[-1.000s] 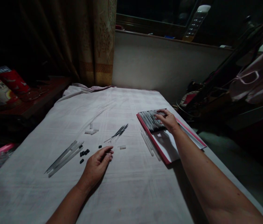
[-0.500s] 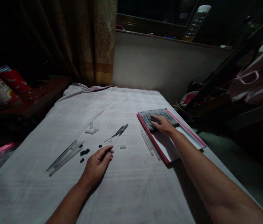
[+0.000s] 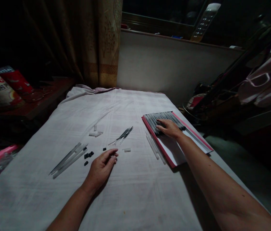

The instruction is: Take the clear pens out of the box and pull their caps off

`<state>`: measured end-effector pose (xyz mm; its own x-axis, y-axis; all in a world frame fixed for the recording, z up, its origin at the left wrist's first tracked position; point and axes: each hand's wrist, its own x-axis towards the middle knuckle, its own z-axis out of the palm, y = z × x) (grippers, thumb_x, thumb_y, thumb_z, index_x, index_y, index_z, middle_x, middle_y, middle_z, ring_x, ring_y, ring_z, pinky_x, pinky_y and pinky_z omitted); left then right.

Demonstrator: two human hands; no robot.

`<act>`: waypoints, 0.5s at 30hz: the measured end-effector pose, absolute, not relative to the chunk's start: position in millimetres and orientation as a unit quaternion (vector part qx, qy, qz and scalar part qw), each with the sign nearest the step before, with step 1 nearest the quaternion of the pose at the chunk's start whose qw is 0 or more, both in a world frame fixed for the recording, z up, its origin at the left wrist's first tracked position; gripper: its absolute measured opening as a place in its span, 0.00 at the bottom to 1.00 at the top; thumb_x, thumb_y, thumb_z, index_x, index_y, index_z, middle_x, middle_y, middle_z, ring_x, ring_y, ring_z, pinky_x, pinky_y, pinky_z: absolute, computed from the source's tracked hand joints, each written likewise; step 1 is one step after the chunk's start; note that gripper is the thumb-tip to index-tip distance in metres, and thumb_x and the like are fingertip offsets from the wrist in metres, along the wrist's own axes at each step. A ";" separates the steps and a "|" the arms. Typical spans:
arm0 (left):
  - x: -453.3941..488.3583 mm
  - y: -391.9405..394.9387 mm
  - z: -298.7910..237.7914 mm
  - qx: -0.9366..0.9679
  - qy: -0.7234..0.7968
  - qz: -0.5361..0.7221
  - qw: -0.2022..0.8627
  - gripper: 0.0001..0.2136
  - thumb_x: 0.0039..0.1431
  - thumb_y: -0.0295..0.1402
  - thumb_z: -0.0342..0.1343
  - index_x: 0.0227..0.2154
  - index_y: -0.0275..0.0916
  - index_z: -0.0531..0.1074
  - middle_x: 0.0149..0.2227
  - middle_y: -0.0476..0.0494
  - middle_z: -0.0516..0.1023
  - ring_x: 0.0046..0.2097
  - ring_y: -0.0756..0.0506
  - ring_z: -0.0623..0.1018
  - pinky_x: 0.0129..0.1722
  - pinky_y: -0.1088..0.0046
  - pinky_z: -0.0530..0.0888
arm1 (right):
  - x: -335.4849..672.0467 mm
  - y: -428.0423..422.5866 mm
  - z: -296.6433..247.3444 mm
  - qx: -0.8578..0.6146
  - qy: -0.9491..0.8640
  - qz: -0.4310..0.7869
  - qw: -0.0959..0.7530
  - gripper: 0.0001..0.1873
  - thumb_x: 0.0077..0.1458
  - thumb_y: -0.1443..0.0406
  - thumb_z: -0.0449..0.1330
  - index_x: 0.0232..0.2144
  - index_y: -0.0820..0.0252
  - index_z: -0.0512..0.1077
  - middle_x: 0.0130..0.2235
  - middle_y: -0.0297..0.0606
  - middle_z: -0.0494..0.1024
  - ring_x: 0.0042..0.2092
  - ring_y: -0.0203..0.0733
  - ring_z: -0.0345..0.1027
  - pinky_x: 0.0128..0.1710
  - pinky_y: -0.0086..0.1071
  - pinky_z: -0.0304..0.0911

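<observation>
A: Where is the right hand [image 3: 169,128]?

B: Over the row of clear pens [image 3: 152,123], which lies beneath its fingers in the pink-edged box [image 3: 158,144]. The thumb and forefinger look slightly parted, but I cannot tell whether they pinch a pen.

A: And the left hand [image 3: 104,163]?

B: It rests on the cloth [image 3: 135,195], thumb and fingers loosely apart, with nothing visible between them. 1 black piece [image 3: 104,149] lies just past its knuckles, more black pieces [image 3: 88,155] sit to its left, and the thin dark refills [image 3: 124,134] lie beyond its fingertips.

A: Which step is in hand?

B: I judge it to be settling or straightening the row; the pens under the right hand lie side by side.

A: What does the next move call for?

B: Light fingertips, I'd say, keeping neighbours aligned. The loose clear tubes [image 3: 152,146] lie outside the box, left of the right hand, so its forearm needs little travel to reach them.
</observation>
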<state>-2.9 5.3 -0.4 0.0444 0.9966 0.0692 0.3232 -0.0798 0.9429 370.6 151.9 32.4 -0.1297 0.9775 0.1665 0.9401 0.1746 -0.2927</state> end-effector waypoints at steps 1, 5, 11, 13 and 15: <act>-3.0 5.5 -0.6 0.602 0.548 0.422 0.399 0.20 0.59 0.45 0.56 0.48 0.39 0.78 0.39 0.41 0.84 0.35 0.46 0.82 0.43 0.65 0.80 | 368.7 150.8 34.6 -0.640 -0.749 0.052 0.164 0.23 0.60 0.59 0.62 0.56 0.59 0.76 0.57 0.49 0.78 0.59 0.55 0.70 0.60 0.49 0.64; -3.7 5.8 0.2 0.606 0.545 0.422 0.397 0.20 0.58 0.46 0.57 0.47 0.40 0.79 0.39 0.41 0.85 0.35 0.46 0.82 0.43 0.65 0.80 | 347.6 141.6 48.2 -0.634 -0.749 0.009 0.190 0.20 0.60 0.61 0.60 0.53 0.57 0.78 0.56 0.46 0.79 0.58 0.54 0.71 0.60 0.48 0.63; -1.8 4.4 3.2 0.618 0.548 0.409 0.388 0.20 0.59 0.46 0.55 0.47 0.40 0.78 0.38 0.42 0.84 0.33 0.46 0.82 0.38 0.67 0.80 | 264.1 116.6 58.1 -0.539 -0.823 0.028 0.178 0.14 0.63 0.65 0.58 0.48 0.55 0.81 0.50 0.43 0.83 0.52 0.48 0.74 0.55 0.38 0.66; -4.6 4.4 6.1 0.644 0.553 0.394 0.352 0.19 0.60 0.46 0.53 0.46 0.41 0.79 0.37 0.42 0.84 0.32 0.46 0.82 0.38 0.68 0.79 | 234.2 109.6 54.7 -0.506 -0.850 0.040 0.141 0.14 0.64 0.65 0.58 0.49 0.55 0.80 0.51 0.43 0.82 0.52 0.48 0.74 0.54 0.37 0.66; -13.2 5.7 11.4 0.680 0.554 0.383 0.290 0.18 0.61 0.46 0.51 0.44 0.43 0.80 0.39 0.43 0.84 0.36 0.45 0.82 0.40 0.69 0.78 | 211.1 105.7 50.6 -0.486 -0.867 0.040 0.109 0.16 0.65 0.65 0.57 0.51 0.55 0.79 0.53 0.42 0.82 0.53 0.48 0.73 0.54 0.36 0.65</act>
